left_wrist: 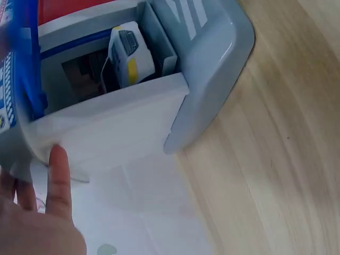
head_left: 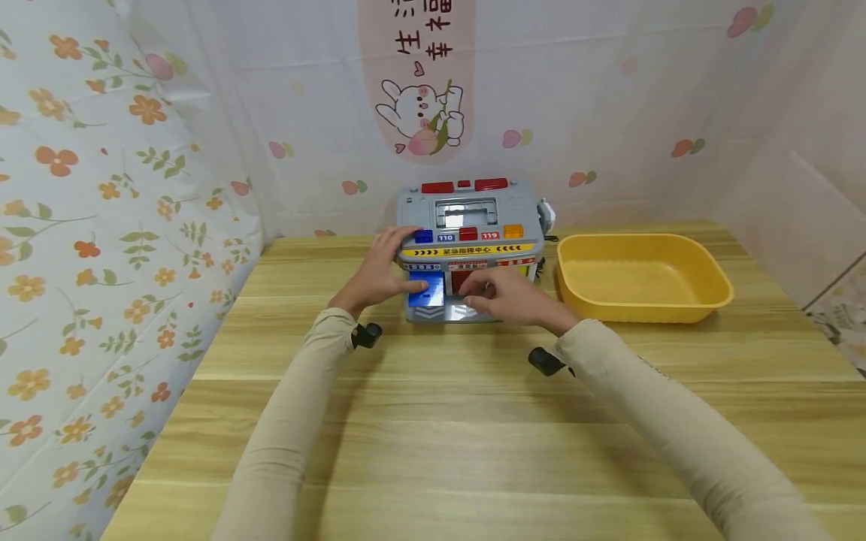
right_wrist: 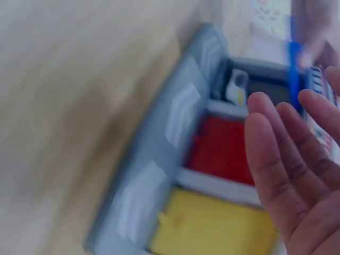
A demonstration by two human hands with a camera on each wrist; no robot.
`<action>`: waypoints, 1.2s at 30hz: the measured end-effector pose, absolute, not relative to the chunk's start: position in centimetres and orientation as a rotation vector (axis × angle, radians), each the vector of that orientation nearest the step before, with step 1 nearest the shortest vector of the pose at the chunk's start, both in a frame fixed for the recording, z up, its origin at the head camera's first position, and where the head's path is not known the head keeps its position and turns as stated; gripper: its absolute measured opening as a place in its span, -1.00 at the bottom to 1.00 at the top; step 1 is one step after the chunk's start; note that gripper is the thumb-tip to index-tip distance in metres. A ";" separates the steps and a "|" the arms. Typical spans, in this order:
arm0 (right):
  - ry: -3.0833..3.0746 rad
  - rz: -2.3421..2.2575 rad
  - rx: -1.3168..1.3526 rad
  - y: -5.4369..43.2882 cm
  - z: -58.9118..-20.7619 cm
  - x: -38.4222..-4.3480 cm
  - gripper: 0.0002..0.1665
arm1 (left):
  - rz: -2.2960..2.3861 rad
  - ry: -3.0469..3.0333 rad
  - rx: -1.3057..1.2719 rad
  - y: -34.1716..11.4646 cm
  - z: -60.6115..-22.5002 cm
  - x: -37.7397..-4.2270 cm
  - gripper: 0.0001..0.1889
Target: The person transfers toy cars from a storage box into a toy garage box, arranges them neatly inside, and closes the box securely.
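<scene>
A grey toy garage (head_left: 467, 218) with a carry handle stands near the back of the table. My left hand (head_left: 379, 272) lies at its left end, fingers along the side and top. Its thumb touches the blue door (head_left: 425, 291), which is swung up and sticks out. Behind that door, a small white toy car (left_wrist: 132, 56) sits tilted inside the bay, as the left wrist view shows. My right hand (head_left: 510, 297) hovers in front of the red door (right_wrist: 220, 151), its fingers relaxed and holding nothing. Beside the red door is a lowered yellow door (right_wrist: 212, 226).
A yellow plastic tub (head_left: 646, 304) stands on the wooden table (head_left: 433, 436) to the right of the garage. Patterned cloth (head_left: 304, 98) hangs along the back and the left side. A white piece (head_left: 546, 216) protrudes from the garage's right end.
</scene>
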State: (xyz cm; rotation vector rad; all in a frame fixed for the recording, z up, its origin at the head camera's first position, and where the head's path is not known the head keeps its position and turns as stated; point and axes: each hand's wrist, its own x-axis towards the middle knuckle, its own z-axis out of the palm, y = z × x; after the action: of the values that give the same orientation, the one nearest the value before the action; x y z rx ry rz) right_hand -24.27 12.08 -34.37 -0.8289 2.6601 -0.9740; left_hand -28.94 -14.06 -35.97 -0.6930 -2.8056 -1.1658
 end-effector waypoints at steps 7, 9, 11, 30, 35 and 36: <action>2.858 -0.944 -0.895 14.2 -31.3 -24.6 -0.81 | -1.037 -2.750 -0.653 -13.2 -36.5 -29.1 0.33; 2.952 -0.964 -0.908 14.9 -30.8 -25.0 -0.82 | -0.992 -2.727 -0.647 -12.9 -36.6 -29.3 0.34; 3.075 -0.981 -0.898 15.7 -30.7 -25.5 -0.82 | -0.942 -2.703 -0.647 -12.6 -36.8 -29.5 0.33; 3.300 -1.087 -0.535 17.4 -33.3 -27.4 -0.44 | -0.862 -2.488 -0.527 -11.2 -38.0 -29.1 0.06; 3.332 -1.054 -0.505 17.6 -33.6 -27.3 -0.43 | -0.763 -2.494 -0.494 -10.7 -38.2 -29.2 0.01; 3.341 -1.041 -0.506 17.7 -33.7 -27.3 -0.43 | -0.744 -2.500 -0.492 -10.6 -38.2 -29.2 0.01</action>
State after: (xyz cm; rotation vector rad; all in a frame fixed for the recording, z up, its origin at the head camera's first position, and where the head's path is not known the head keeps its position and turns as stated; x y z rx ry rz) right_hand -27.31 17.68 -33.72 -0.5057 3.3413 -1.0414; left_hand -29.17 -10.64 -38.18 -0.4916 -2.5004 -0.7435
